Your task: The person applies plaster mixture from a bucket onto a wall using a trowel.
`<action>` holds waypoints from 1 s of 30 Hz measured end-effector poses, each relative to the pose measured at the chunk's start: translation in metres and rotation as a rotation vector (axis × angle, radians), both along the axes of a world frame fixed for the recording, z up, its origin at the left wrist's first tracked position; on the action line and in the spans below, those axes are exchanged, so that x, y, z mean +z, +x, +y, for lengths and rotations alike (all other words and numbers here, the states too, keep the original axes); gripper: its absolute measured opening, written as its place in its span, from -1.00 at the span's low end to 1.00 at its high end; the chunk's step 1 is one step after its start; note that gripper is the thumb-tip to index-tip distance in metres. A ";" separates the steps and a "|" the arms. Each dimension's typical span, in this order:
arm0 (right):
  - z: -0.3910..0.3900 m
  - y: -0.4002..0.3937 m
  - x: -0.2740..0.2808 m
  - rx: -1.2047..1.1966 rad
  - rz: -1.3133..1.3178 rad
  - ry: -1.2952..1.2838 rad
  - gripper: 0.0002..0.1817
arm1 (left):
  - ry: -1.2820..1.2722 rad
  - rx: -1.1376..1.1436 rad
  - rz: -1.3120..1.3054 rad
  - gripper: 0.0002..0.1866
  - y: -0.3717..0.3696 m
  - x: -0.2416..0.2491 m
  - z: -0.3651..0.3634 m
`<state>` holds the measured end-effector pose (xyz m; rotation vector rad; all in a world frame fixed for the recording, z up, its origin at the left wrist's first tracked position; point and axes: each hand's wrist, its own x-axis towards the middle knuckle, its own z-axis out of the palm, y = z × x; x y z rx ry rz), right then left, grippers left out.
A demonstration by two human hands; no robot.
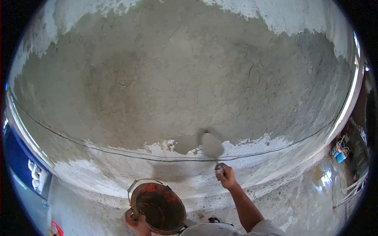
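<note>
My right hand (226,177) is closed around the handle of a trowel (212,146). Its rounded grey blade points up, close in front of the wall and overlapping the lower edge of the wet mortar (177,86) in this view. Lower down, my left hand (137,224) grips the rim of a bucket (148,188) at its left side. The bucket is tilted so its dark interior shows, with orange-red patches inside near the rim. Its wire handle (130,188) stands up at the upper left.
A thin dark cable (173,160) runs across the wall below the mortar. White wall surface (283,15) shows above. At the right, small blue-and-white containers (341,154) and a white metal frame (350,191) stand on the floor, near a shiny wet patch (323,177).
</note>
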<state>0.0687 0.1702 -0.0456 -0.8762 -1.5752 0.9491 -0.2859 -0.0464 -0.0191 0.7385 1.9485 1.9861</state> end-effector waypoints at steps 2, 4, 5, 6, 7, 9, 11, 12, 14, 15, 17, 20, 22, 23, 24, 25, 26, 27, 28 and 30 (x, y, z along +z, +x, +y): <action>0.016 -0.027 0.014 -0.039 -0.125 0.110 -0.76 | -0.008 -0.020 0.014 -0.53 -0.001 0.000 0.001; 0.027 -0.032 0.009 -0.071 -0.250 0.210 -0.75 | -0.022 -0.035 0.031 -0.53 -0.004 0.000 0.001; 0.032 -0.032 0.001 -0.037 -0.144 0.091 -0.75 | 0.005 -0.058 0.010 -0.54 -0.004 0.000 0.001; 0.034 -0.032 -0.007 -0.002 -0.037 -0.028 -0.75 | 0.032 -0.082 -0.011 -0.55 -0.006 0.000 0.001; 0.031 -0.028 -0.014 0.006 0.028 -0.056 -0.78 | 0.029 -0.089 -0.003 -0.55 -0.007 0.000 0.002; 0.021 -0.012 -0.040 -0.013 0.169 -0.109 -0.80 | 0.003 -0.065 -0.002 -0.53 -0.009 -0.001 0.001; 0.006 0.012 -0.063 -0.073 0.313 -0.170 -0.82 | 0.028 -0.058 0.006 -0.53 0.000 0.009 0.001; -0.003 0.027 -0.073 -0.118 0.325 -0.179 -0.82 | 0.061 -0.046 0.010 -0.53 0.004 0.013 0.001; -0.019 0.049 -0.086 -0.179 0.361 -0.198 -0.78 | 0.042 -0.095 0.017 -0.53 -0.005 0.001 -0.006; -0.028 0.059 -0.089 -0.213 0.327 -0.199 -0.77 | 0.026 -0.128 0.018 -0.54 -0.007 -0.002 -0.005; -0.050 0.073 -0.090 -0.243 0.298 -0.207 -0.77 | 0.078 -0.157 0.020 -0.54 0.006 0.001 0.000; -0.081 0.080 -0.069 -0.358 0.174 -0.131 -0.78 | 0.084 -0.188 0.038 -0.56 0.021 0.004 0.010; -0.098 0.082 -0.059 -0.378 0.069 -0.076 -0.77 | 0.054 -0.214 0.079 -0.57 0.031 0.004 0.018; -0.104 0.080 -0.052 -0.392 0.000 -0.008 -0.79 | 0.066 -0.214 0.111 -0.58 0.033 0.001 0.022; -0.110 0.077 -0.041 -0.359 -0.015 -0.004 -0.81 | 0.109 -0.304 0.118 -0.59 0.023 -0.013 0.028; -0.113 0.076 -0.051 -0.371 -0.074 0.005 -0.81 | 0.034 -0.173 0.296 -0.60 0.043 0.012 0.031; -0.121 0.073 -0.037 -0.335 -0.165 -0.054 -0.80 | -0.043 -0.206 0.272 -0.60 0.043 0.012 0.033; -0.129 0.070 -0.024 -0.314 -0.259 -0.105 -0.78 | -0.132 -0.221 0.184 -0.61 0.044 0.013 0.037; -0.131 0.069 -0.031 -0.309 -0.375 -0.059 -0.74 | -0.121 -0.178 0.178 -0.61 0.049 0.009 0.039; -0.136 0.070 -0.047 -0.204 -0.490 0.035 -0.72 | -0.036 -0.231 0.084 -0.63 0.062 0.006 0.047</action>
